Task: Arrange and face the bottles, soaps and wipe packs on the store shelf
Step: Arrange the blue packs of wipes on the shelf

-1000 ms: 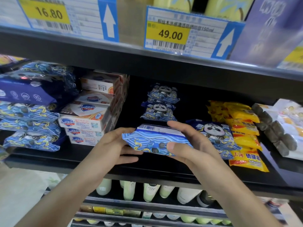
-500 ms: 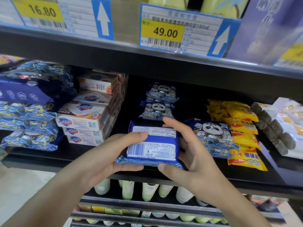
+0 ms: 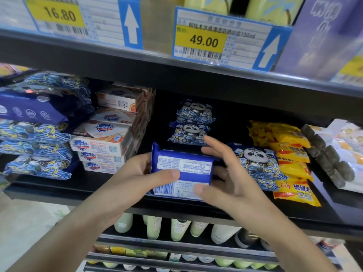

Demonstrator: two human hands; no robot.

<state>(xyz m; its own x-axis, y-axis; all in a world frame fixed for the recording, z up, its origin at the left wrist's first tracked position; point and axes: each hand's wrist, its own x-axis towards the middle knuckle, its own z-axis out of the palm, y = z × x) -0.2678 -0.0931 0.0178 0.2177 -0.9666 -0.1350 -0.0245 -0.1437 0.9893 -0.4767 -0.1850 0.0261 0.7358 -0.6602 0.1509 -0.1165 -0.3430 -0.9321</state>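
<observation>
- At the front edge of the shelf [image 3: 59,190], you held the wipe pack [image 3: 181,169] back side up.
- Your left hand [image 3: 129,177] gripped its left end; your right hand [image 3: 225,179], fingers spread, pinched the near edge.
- It looked soft and light; the short ends seemed best to hold.

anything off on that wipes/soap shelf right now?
The held wipe pack shows its back label and barcode, while the packs behind show panda fronts. The left hand grips it; the right hand pinches its corner.
</observation>
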